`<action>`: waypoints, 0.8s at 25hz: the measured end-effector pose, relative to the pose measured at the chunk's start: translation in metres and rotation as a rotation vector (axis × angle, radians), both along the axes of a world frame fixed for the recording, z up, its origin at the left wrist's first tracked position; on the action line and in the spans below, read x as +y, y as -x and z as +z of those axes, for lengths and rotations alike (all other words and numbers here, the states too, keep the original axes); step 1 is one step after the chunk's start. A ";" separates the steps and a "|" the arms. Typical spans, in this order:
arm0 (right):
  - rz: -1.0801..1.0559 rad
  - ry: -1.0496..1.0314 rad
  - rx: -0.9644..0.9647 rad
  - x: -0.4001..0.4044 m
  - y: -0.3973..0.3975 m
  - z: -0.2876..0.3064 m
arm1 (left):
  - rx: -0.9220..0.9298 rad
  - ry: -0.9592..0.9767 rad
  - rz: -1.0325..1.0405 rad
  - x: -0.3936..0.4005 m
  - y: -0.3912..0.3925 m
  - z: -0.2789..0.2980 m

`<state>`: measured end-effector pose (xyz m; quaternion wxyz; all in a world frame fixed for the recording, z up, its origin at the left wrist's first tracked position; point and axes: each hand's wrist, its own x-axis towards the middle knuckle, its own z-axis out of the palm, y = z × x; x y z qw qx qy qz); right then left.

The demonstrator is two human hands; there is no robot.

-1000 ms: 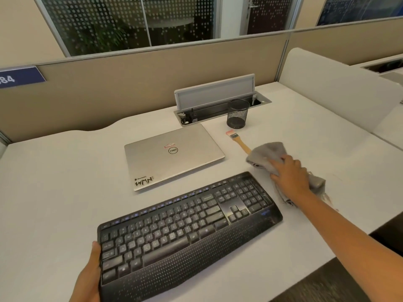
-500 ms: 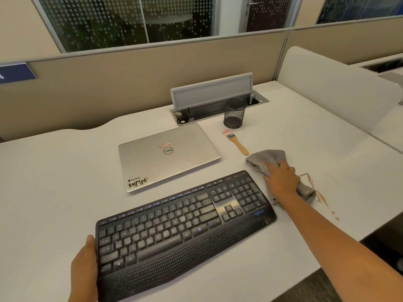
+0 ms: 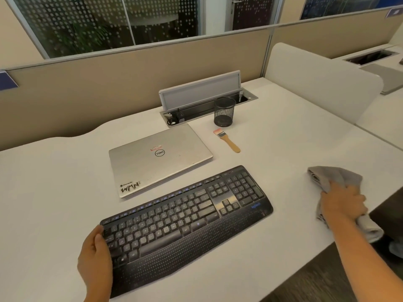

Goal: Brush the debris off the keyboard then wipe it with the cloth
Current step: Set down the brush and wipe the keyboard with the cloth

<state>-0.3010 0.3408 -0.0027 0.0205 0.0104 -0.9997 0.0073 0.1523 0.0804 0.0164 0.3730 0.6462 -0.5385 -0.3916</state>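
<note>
The black keyboard (image 3: 185, 223) is lying flat and skewed on the white desk (image 3: 54, 192), its far edge just in front of the closed silver laptop (image 3: 159, 158). The left hand (image 3: 96, 262) is bracing its left end, thumb lying along the edge keys; the other fingers are tucked below the frame and cannot be judged. The right hand (image 3: 343, 205) is pressing down on the grey cloth (image 3: 333, 182) near the desk's right edge, well apart from the keyboard, fingers curled together and bunching the fabric beneath the palm.

Handling, as a judgement: the keyboard is looking rigid, light and wide, so steadying it at one end is suiting it, while pressure on the keys should be kept gentle. The cloth is soft, limp and light; it is best gathered into a pad in the palm, as the person is doing, with loose folds trailing at both ends.

The wooden-handled brush (image 3: 227, 140) is lying unattended beyond the keyboard, near the black mesh cup (image 3: 224, 112).

Against the frame half a second earlier: the cloth and right hand are now sitting farther right, toward the desk edge, where before they lay just beside the keyboard's number pad. The brown debris streak then showing on the desk beside the cloth is no longer visible. The left hand is keeping its hold.
</note>
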 end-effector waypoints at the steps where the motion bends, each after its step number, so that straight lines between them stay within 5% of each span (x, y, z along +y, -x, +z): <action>1: -0.034 -0.037 0.002 0.012 0.002 0.000 | -0.013 0.026 -0.048 0.004 0.002 0.002; 8: -0.311 0.168 -0.004 0.035 0.016 0.020 | -0.160 0.281 -0.400 0.028 0.033 -0.005; 15: 0.432 0.032 -0.044 -0.088 -0.037 0.022 | -0.148 0.394 -0.687 0.067 0.113 0.003; 20: 0.457 -0.002 -0.128 -0.068 -0.006 0.013 | -0.342 0.533 -0.758 0.069 0.136 -0.005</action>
